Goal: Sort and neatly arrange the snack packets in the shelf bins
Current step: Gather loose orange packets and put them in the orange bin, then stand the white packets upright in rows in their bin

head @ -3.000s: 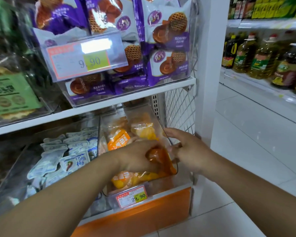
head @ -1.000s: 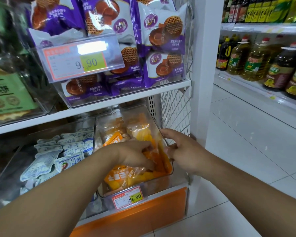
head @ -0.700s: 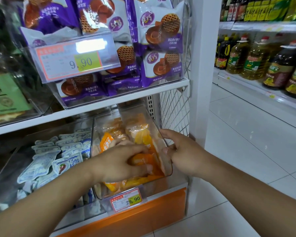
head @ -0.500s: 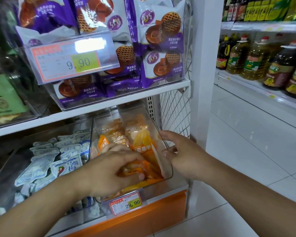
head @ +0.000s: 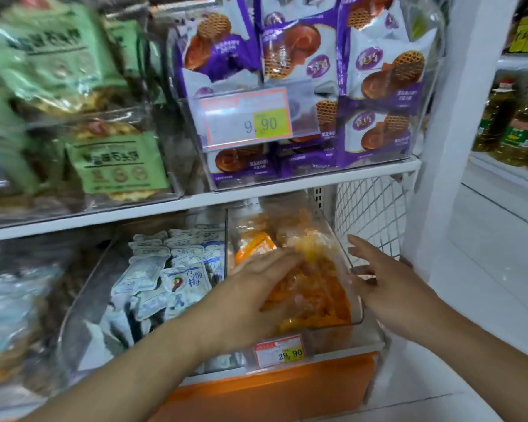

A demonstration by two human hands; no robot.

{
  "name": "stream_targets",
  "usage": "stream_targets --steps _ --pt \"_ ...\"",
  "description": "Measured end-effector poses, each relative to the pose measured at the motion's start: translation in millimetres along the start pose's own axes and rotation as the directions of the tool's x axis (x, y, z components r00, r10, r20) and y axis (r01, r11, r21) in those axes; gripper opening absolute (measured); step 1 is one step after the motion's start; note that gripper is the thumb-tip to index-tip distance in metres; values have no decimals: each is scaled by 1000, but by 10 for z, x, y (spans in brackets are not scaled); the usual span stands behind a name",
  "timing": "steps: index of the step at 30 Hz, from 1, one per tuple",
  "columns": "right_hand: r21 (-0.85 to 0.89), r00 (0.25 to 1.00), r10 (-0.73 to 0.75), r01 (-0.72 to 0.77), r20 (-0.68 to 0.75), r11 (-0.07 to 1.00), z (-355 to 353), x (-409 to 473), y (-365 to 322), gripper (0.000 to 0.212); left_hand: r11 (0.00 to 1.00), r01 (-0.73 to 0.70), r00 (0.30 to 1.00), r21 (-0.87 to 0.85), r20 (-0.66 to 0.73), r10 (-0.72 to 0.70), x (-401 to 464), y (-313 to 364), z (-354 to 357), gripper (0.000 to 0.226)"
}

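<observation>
L hand (head: 265, 287) lies flat on top of the orange snack packets (head: 314, 287) inside the clear bin (head: 355, 309) on the lower shelf; its grip is wide, fingers spread & fairly straight, pressing down, not curled round any packet. Half a sec ago the same hand sat lower & nearer the bin's front edge w/ fingertips bent over the packets; now it reaches further back & up over the pile. R hand (head: 375, 281) is at the bin's right wall, grip wide too: fingers stretched out & apart, thumb toward the wall. Earlier those fingers were closer together against the wall; now they fan out, index pointing up-left. Whether the palm touches the wall can't be told, bc of blur.

Packets are heaped in the bin, some tilted, one w/ a white-lettered orange label (head: 256, 246) showing behind the L hand. Price tag 29.90 (head: 282, 351) hangs on the bin front. Just left, a second bin holds pale blue-white sachets (head: 171, 278), piled loosely.

Shelf above: purple waffle packs (head: 378, 102) in a clear box w/ a 9.90 tag (head: 250, 118); green packs (head: 116, 162) to its left, which showed far less before, since the view has swung left. Oil bottles (head: 518, 129) stand at far right.
</observation>
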State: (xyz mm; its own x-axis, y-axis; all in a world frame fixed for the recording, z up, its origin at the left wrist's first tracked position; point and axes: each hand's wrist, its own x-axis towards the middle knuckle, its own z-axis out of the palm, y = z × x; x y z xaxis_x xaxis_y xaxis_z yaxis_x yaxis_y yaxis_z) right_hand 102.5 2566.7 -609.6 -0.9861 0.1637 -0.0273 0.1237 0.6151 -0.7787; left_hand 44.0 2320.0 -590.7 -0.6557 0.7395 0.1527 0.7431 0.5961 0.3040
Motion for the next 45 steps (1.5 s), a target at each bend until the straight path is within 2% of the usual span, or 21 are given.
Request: stream_targets --steps 3,5,7,11,13,16,18,22,24,26,28,30,34,37,39,41,42,43,44,45 --pt "-131 995 -46 34 -87 991 17 -72 -164 65 998 23 999 -55 -33 -25 -434 -5 -151 59" --pt "-261 982 -139 102 -126 960 57 -105 -308 64 993 103 993 -62 -50 -106 -729 -128 -275 63" --pt "-320 970 -212 165 -117 933 154 -138 -507 62 981 194 976 -26 -92 -195 -975 -338 -405 63" --pt "-378 929 -370 351 24 857 499 -195 -904 61 924 380 914 44 -173 -368 -1370 -835 -610 61" --pt "-398 924 -363 381 121 835 707 -221 -1099 63 902 422 900 93 -159 -405 -1534 -1065 -631 69" --pt "-435 911 -343 411 229 802 1014 -184 -1350 65 892 435 899 125 -108 -424 -1706 -1318 -593 77" --pt "-448 889 -342 450 304 772 1213 -109 -1511 70 892 433 901 127 -79 -426 -1762 -1392 -569 68" --pt "-545 840 -327 533 432 647 1568 127 -1719 80 867 457 889 198 -85 -449 -1764 -1463 -558 55" --pt "-570 830 -334 552 447 608 1695 233 -1741 74 869 457 889 191 -92 -448 -1758 -1512 -573 51" --pt "-581 848 -324 524 418 623 1738 305 -1753 64 875 462 887 144 -88 -453 -1758 -1543 -610 47" --pt "-557 884 -320 463 340 689 1694 348 -1786 46 883 452 891 122 -90 -444 -1762 -1553 -633 46" --pt "-504 929 -316 370 191 781 1595 368 -1794 31 892 444 895 89 -95 -436 -1781 -1533 -641 48" --pt "-266 932 -357 331 -57 906 1408 348 -1725 11 907 421 898 14 -149 -415 -1791 -1460 -669 55" --pt "39 947 -319 320 -37 946 1351 213 -1781 18 908 412 878 -83 -232 -419 -1779 -1271 -718 58" --pt "191 952 -306 299 8 935 1345 96 -1839 27 881 428 843 -199 -264 -469 -1776 -1119 -750 50" --pt "239 948 -319 313 -12 919 1351 -59 -1897 26 816 451 772 -361 -300 -560 -1756 -918 -822 36" --pt "224 939 -339 342 -56 912 1360 -143 -1928 24 726 450 721 -520 -268 -639 -1731 -824 -875 42" --pt "202 924 -371 383 -96 901 1366 -242 -1961 24 560 436 673 -705 -158 -723 -1700 -730 -941 53" --pt "176 903 -417 429 -102 886 1374 -333 -1998 28 344 408 649 -846 3 -761 -1682 -656 -998 60" --pt "156 877 -477 479 -51 864 1381 -424 -2031 36 158 359 643 -920 121 -756 -1679 -584 -1049 63"
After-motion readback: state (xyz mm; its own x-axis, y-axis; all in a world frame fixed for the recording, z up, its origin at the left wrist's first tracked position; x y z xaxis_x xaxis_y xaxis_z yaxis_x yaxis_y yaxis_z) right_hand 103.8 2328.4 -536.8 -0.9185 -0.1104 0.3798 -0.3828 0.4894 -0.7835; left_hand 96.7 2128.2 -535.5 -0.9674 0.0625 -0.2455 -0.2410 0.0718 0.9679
